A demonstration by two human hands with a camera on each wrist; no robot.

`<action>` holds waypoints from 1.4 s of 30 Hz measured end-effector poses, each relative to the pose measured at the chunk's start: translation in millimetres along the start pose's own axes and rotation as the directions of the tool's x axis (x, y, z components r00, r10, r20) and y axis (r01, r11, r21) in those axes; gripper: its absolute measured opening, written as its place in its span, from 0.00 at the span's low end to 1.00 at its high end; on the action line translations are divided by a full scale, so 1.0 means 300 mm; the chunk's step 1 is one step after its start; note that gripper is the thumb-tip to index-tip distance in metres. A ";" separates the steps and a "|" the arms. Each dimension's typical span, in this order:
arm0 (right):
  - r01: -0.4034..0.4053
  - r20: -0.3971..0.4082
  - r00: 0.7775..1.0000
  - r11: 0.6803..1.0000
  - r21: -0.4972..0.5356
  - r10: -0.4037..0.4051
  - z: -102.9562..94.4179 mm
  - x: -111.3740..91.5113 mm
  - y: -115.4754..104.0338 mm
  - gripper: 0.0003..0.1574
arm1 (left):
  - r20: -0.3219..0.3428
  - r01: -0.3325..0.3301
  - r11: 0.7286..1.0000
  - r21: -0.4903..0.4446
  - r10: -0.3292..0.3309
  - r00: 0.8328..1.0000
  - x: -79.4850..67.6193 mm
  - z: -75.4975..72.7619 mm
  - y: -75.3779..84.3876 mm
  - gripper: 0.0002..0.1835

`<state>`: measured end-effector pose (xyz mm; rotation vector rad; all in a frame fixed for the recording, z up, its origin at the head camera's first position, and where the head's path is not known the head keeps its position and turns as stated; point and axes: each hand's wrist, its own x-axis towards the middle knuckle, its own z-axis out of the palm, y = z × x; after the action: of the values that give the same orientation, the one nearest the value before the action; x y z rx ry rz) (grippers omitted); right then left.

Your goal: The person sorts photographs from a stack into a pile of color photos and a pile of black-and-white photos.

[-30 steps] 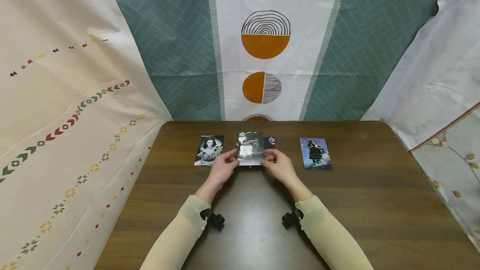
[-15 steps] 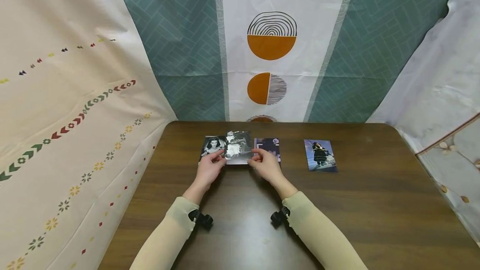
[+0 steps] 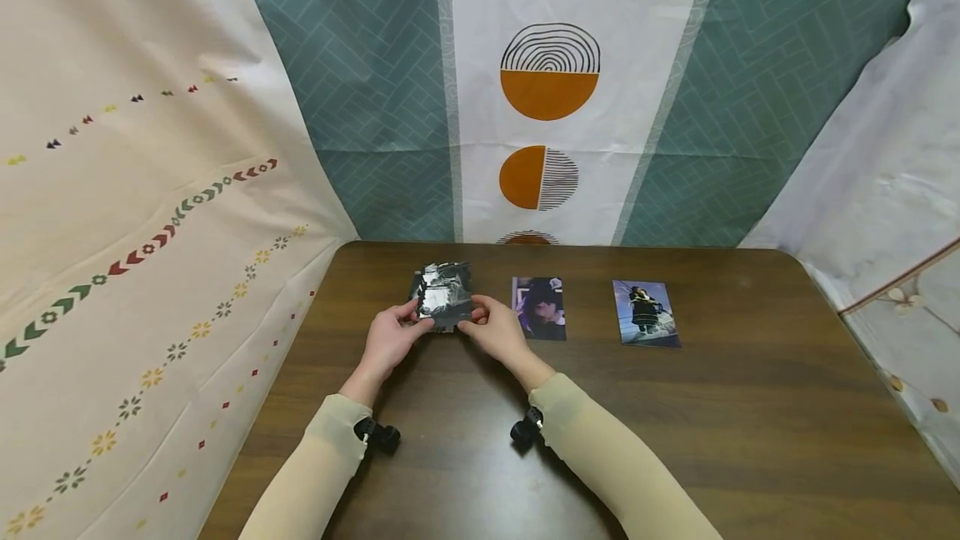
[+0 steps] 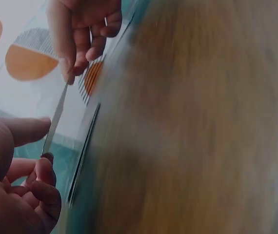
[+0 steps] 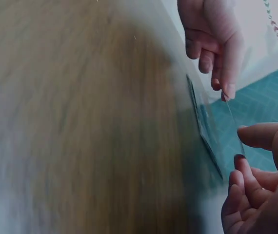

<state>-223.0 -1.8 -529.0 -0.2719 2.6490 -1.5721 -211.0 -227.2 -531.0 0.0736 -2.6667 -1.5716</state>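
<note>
Both hands pinch one glossy black-and-white photo [image 3: 446, 293] by its two side edges, thumbs toward me. My left hand [image 3: 392, 338] grips its left edge, and my right hand [image 3: 497, 332] its right edge. In the head view the held photo overlaps another black-and-white photo lying at the left, mostly hidden beneath it. From the left wrist, the held photo [image 4: 56, 119] appears edge-on and raised above the flat stack [image 4: 84, 155] on the table. The right wrist view also has the held photo [image 5: 233, 122] edge-on between the two hands.
On the brown wooden table [image 3: 600, 432], a purple-toned photo [image 3: 539, 309] lies right of my right hand. Farther right is a blue-toned photo [image 3: 646, 313]. A patterned curtain [image 3: 547, 132] hangs along the table's back edge.
Both hands have carried the held photo leftward, from over the purple-toned photo to over the left black-and-white one. The purple-toned photo is now uncovered.
</note>
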 end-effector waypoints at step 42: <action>-0.066 -0.045 0.998 0.936 -0.345 0.054 0.139 0.022 -0.031 0.33 | 0.108 -0.025 0.964 0.266 -0.004 0.994 0.065 -0.086 -0.087 0.36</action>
<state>-222.9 -43.3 -540.7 -0.1746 2.9198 -1.0926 -228.4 -263.6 -541.1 -0.0178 -2.9412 -1.2365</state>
